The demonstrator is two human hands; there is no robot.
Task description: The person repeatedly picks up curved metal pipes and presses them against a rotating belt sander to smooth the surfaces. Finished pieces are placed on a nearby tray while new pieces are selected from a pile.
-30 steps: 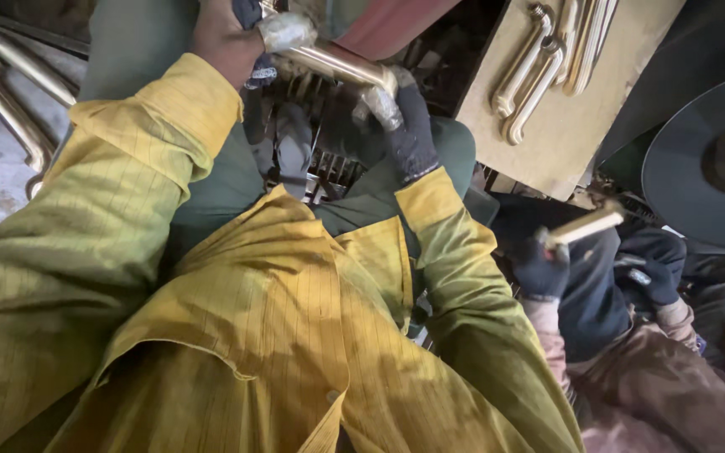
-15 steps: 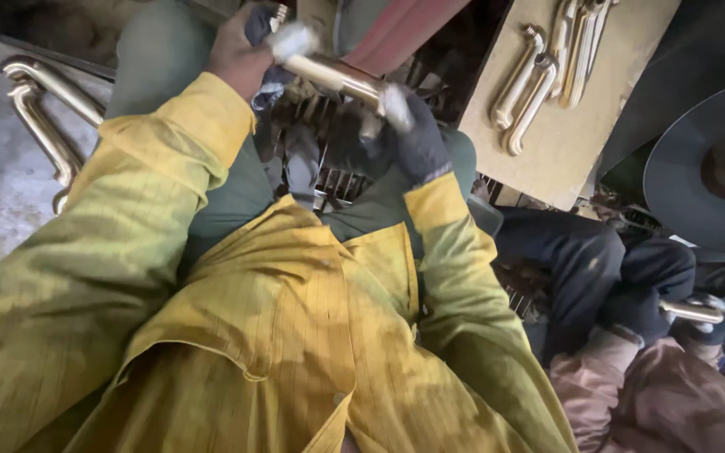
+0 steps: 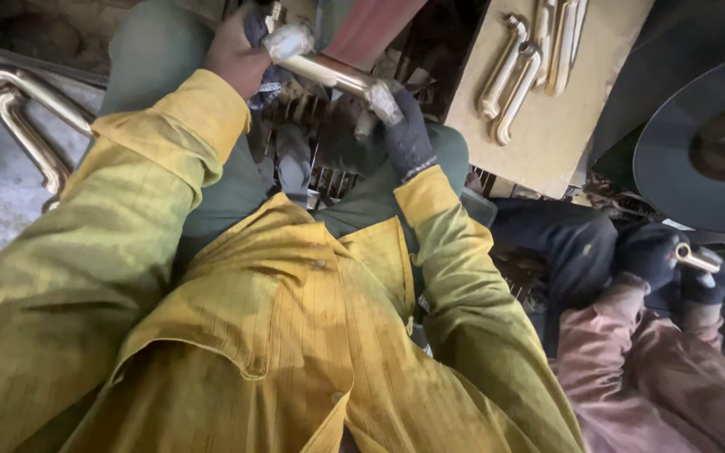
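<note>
A bent brass tube is held across the top of the view, over my lap. My left hand grips its left end together with a dark cloth; that end looks wrapped in something pale. My right hand, in a dark glove, holds the tube's right end near its bend. Both my arms are in yellow sleeves. The parts under the tube, between my knees, are dark and hard to make out.
Bent brass tubes lie on the grey floor at left. More brass pieces rest on a tan board at top right, beside a dark round disc. A co-worker's gloved hands hold a small brass piece at right.
My hands keep their hold on the brass tube, which has shifted slightly. The co-worker's gloved hands with their brass piece have moved to the right.
</note>
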